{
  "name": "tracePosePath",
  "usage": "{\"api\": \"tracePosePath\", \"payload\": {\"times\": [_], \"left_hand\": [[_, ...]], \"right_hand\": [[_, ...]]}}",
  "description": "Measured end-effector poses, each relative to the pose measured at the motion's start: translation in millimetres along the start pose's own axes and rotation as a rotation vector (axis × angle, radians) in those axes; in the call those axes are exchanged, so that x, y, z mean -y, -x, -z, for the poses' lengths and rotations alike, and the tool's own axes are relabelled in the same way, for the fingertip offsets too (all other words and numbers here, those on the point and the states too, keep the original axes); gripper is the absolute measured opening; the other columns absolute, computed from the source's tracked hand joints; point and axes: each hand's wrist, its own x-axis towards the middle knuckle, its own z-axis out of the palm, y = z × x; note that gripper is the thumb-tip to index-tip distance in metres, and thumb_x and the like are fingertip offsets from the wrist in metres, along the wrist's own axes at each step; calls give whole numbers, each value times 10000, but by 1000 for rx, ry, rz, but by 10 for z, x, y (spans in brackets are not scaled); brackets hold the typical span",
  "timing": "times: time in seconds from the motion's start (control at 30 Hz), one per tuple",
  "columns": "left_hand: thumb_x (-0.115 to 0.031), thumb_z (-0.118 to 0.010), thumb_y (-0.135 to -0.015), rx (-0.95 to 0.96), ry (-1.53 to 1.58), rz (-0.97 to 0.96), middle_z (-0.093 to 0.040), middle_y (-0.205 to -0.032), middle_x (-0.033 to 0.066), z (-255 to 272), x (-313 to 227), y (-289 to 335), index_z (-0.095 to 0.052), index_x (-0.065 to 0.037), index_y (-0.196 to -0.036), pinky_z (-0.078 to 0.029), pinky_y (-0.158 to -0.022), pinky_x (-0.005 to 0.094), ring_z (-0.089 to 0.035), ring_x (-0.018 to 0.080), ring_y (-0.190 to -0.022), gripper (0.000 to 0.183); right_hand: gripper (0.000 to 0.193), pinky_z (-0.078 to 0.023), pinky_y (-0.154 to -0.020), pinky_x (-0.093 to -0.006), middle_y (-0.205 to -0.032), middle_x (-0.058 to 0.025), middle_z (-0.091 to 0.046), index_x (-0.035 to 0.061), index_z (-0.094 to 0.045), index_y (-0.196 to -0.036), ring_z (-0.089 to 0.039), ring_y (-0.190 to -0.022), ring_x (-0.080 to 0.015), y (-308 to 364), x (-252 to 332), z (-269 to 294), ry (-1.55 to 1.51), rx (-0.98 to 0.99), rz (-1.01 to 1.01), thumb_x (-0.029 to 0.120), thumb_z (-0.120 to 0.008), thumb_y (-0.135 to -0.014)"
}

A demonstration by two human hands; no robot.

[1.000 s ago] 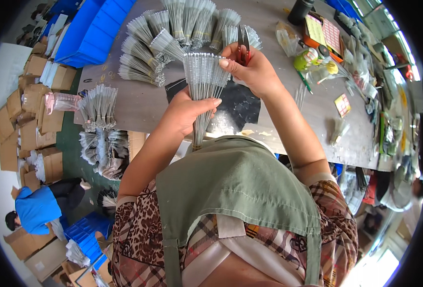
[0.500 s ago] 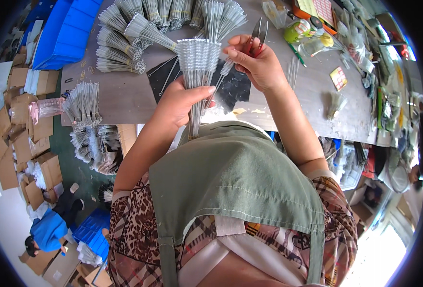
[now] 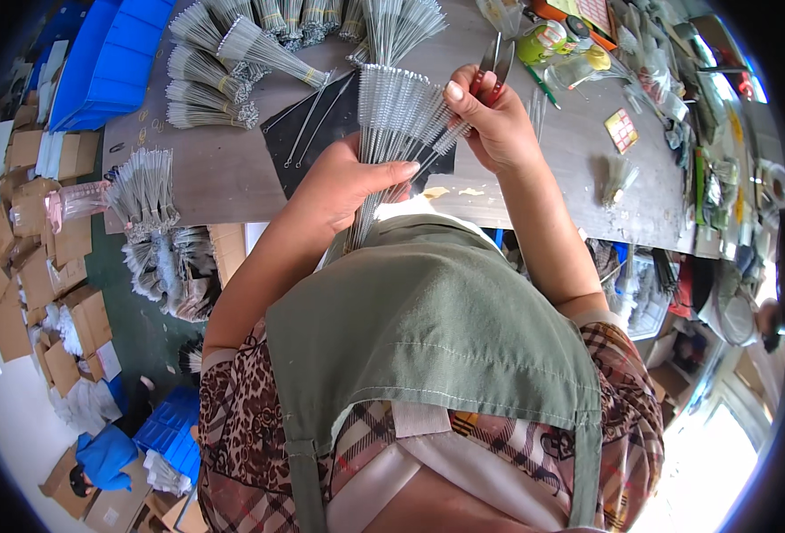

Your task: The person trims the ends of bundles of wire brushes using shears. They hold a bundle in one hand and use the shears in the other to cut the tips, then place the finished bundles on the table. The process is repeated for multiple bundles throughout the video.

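My left hand [image 3: 343,185] is closed round the wire stems of a fanned bundle of thin brushes [image 3: 397,105], bristle ends up, in front of the apron. At the bundle's right edge, the thumb and fingers of my right hand [image 3: 503,129] pinch the bristle end of a brush that leans outward. That same hand also keeps hold of red-handled snips [image 3: 497,69], their metal blades pointing up and away. Beneath the hands lies a black sheet [image 3: 341,123] with a few loose looped wire stems on it.
Tied brush bundles [image 3: 206,67] line the far left of the grey table [image 3: 552,191], and another group [image 3: 146,188] stands at its left edge. Bottles [image 3: 539,43] and a green pen sit far right. A blue bin [image 3: 99,67] is at left; a person in blue [image 3: 106,457] bends among cartons.
My right hand has moved a little right and down, drawing a brush outward. The bundle in my left hand has fanned wider to the right. The head view has shifted slightly.
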Motion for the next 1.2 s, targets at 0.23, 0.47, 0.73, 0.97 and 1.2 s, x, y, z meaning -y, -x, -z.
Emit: {"api": "tracePosePath", "payload": {"times": [0.23, 0.47, 0.73, 0.97, 1.2], "left_hand": [[-64, -682, -746, 46, 97, 31, -592, -864, 87, 53, 23, -25, -525, 9, -1010, -521, -642, 314, -599, 177, -698, 316], [-6, -674, -729, 17, 34, 9, -593, -789, 69, 84, 56, -29, -542, 20, -964, -494, -606, 270, -579, 133, -648, 271], [-17, -681, -733, -9, 17, -19, -603, -812, 73, 140, 103, 1, -550, 27, -973, -496, -608, 265, -583, 131, -662, 277], [-44, -673, -758, -15, -1, -45, -610, -841, 74, 193, 86, 21, -551, 18, -982, -500, -601, 269, -589, 135, -676, 262], [-53, -659, -774, -87, -18, -27, -608, -843, 75, 157, 34, 66, -544, 17, -995, -496, -584, 262, -590, 136, -687, 258]], "right_hand": [[168, -346, -559, -196, -646, 42, -465, 72, -528, -750, -434, -598, -63, 54, -2, 44, -106, 39, -42, 144, -667, -811], [156, -335, -549, -196, -639, 44, -461, 68, -544, -782, -428, -596, -66, 60, -41, 27, -77, 49, -51, 166, -659, -819], [147, -320, -492, -191, -632, 49, -476, 83, -539, -769, -436, -564, -48, 57, -140, -38, -69, 33, -44, 144, -666, -809], [121, -333, -496, -197, -673, 22, -542, 95, -512, -743, -504, -613, -49, 43, -60, -99, -127, 37, -178, 74, -614, -804], [143, -382, -567, -223, -665, 27, -511, 93, -515, -746, -488, -616, -87, -41, -145, -91, -288, 78, -180, 139, -625, -824]]}}
